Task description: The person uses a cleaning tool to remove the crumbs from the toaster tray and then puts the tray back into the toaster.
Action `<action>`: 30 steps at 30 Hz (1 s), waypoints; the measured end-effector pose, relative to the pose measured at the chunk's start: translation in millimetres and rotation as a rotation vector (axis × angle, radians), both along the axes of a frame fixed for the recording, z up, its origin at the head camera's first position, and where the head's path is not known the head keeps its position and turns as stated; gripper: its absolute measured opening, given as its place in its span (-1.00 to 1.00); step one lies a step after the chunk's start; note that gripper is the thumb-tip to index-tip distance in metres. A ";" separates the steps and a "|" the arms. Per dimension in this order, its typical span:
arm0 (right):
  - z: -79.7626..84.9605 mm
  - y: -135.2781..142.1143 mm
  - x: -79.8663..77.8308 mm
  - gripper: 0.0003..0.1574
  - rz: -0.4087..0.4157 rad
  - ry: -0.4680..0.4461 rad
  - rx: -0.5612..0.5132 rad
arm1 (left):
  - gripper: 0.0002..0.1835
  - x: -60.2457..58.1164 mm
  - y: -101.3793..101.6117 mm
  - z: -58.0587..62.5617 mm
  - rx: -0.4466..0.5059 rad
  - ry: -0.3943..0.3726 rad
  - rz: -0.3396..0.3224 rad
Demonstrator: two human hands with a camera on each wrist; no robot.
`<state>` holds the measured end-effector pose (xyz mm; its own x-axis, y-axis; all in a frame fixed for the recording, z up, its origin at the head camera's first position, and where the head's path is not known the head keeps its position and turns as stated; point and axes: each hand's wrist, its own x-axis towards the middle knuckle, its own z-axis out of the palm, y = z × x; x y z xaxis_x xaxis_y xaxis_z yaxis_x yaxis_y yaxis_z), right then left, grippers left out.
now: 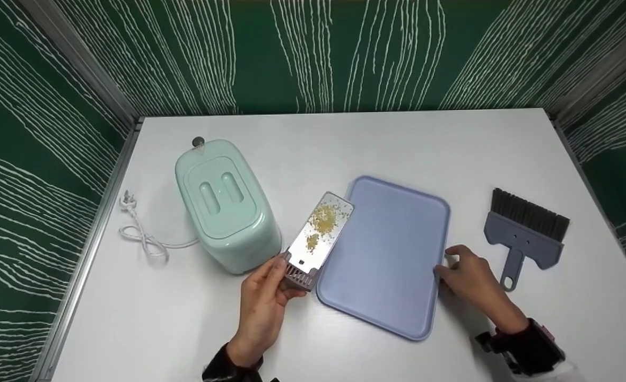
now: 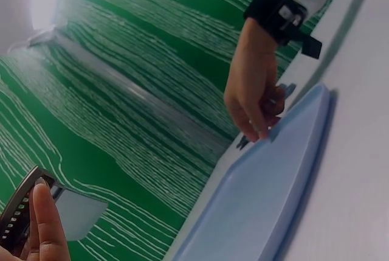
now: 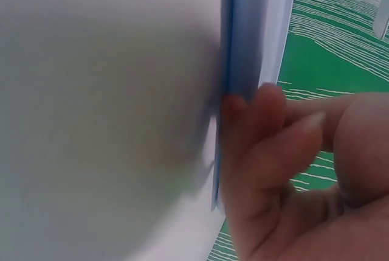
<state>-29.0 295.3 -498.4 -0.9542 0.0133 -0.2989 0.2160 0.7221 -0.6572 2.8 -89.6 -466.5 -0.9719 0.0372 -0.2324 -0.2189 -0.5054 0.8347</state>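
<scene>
In the head view, my left hand (image 1: 265, 302) grips the grey slotted end of a toaster crumb tray (image 1: 305, 265). Yellowish crumbs (image 1: 323, 219) lie on its metal plate, whose far corner overlaps the left rim of a blue-grey serving tray (image 1: 382, 254). That serving tray lies flat on the table. At its right edge, my right hand (image 1: 472, 281) pinches the rim with thumb and fingertips, which the left wrist view also shows. The right wrist view has curled fingers (image 3: 267, 145) against the tray's edge. Just left of the crumb tray stands a mint-green toaster (image 1: 228, 207), its lid on.
A grey brush (image 1: 525, 239) with dark bristles lies right of the serving tray. The toaster's white cord and plug (image 1: 146, 236) rest on the table's left side. Green walls with white streaks rise behind the white table (image 1: 313, 143) and along both sides.
</scene>
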 end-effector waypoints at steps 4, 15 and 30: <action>-0.8 -0.5 -1.2 -0.38 -0.002 -0.018 -0.032 | -0.55 -0.1 -0.7 -0.1 0.005 -0.006 -0.008; -1.1 4.0 -8.4 -0.43 0.043 -0.003 -0.104 | -0.50 -1.1 -2.6 -1.3 -0.011 0.029 -0.067; -1.8 11.3 -22.5 -0.51 0.123 0.040 -0.075 | -0.50 -6.4 -1.0 1.6 -0.020 -0.006 -0.076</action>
<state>-51.6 306.5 -500.2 -0.9584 -0.1250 -0.2565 0.1017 0.6904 -0.7163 -3.7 -90.6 -464.8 -0.9650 0.1063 -0.2399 -0.2613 -0.4704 0.8429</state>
